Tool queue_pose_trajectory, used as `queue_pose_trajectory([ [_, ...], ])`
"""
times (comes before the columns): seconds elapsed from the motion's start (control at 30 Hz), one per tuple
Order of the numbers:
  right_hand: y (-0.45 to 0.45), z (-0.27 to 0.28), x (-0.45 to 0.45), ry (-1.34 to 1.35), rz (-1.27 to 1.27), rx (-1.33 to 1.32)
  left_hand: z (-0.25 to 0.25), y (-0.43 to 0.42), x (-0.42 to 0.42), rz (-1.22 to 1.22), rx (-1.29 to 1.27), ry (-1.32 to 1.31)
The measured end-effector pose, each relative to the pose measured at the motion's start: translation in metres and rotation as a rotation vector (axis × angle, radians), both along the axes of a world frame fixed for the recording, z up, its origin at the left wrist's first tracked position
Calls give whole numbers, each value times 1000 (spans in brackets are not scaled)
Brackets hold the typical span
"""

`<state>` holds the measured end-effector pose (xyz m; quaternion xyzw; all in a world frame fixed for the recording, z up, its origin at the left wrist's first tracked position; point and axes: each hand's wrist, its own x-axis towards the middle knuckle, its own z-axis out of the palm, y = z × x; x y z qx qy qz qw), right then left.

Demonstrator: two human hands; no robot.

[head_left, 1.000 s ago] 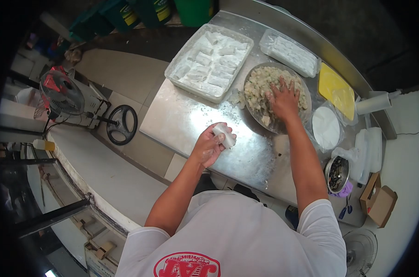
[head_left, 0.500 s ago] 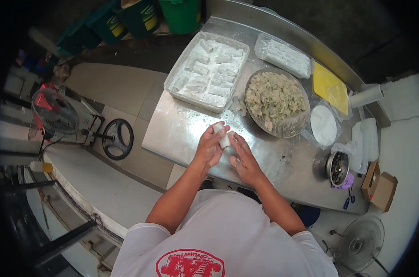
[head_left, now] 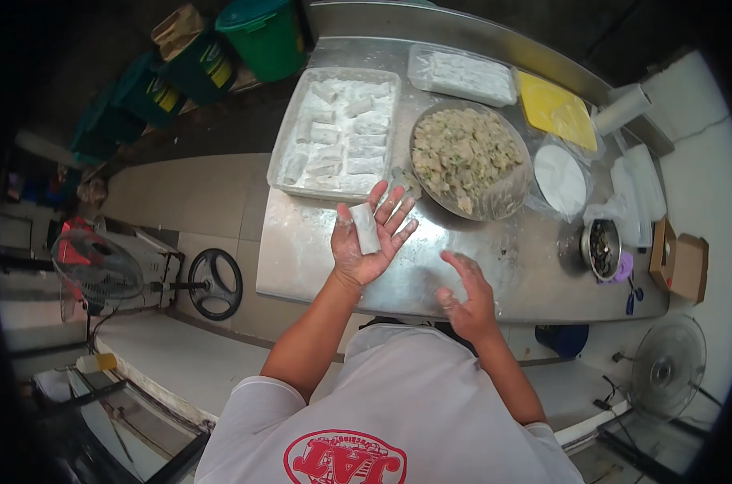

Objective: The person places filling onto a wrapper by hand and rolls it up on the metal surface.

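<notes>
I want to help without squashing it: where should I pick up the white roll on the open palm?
Pinch the white roll gently at its middle, by its long sides, coming from above. It lies on the left hand's open palm, its top uncovered. The thumb is close to one side, so slip in carefully; it may be soft.

Steel tbl (head_left: 462, 278) w/ powdered-roll tray (head_left: 277, 165), mix bowl (head_left: 467, 157), yellow board (head_left: 558, 111).
</notes>
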<state>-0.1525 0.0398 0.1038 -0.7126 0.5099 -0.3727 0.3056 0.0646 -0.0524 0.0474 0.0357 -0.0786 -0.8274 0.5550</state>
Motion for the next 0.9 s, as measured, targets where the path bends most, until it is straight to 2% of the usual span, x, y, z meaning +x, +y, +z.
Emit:
queue_pose_trajectory([
  [0.07, -10, 10, 19, 26, 95, -105, 0, 3, -13, -22, 2, -27],
  [0.2, -30, -3, 55, 34, 90, -274, -3, 14, -43, -28, 6, -32],
  [0.27, -31, -21, 64, 293, 168, -257, 3, 17, -52, 53, 107, -44],
  [0.3, -28, -19, 65, 285, 179, -268, 2, 14, -49, 67, 100, -50],
  [0.4, -5, -24, 39, 379, 284, -198, -12, -1, -31, 211, 399, -355],
  [0.43, 1, -28, 27, 379, 290, -205, -10, -14, -16, 142, 339, -316],
  [0.47, 6, -30, 15, 270, 224, -99, -7, -29, -4, 143, 346, -535],
  [0.5, 12, -31, 3, 161, 156, 9, -6, -49, 13, 95, 241, -747],
  [0.53, 18, -30, -8, 160, 155, 7, 11, -68, 26, 92, 191, -934],
  [0.57, 23, -28, -18, 56, 16, 74, 18, -95, 33, 205, 139, -1128],
  [0.6, 28, -27, -29, -49, -124, 141, 37, -110, 46, 195, 77, -1247],
  [0.63, 30, -28, -40, -52, -129, 141, 24, -142, 62, 254, -66, -1269],
  [0.67, 33, -30, -51, -5, -163, 120, 33, -164, 70, 266, -79, -1351],
  [0.7, 35, -31, -60, 42, -199, 99, 30, -188, 81, 321, -163, -1579],
  [0.77, 40, -26, -77, 46, -231, 92, 62, -201, 89, 136, -255, -2000],
  [0.83, 47, -25, -96, 74, -252, 37, 46, -220, 92, 458, -362, -2093],
  [0.9, 52, -27, -116, 43, -304, 19, 43, -225, 77, 701, -510, -1937],
])
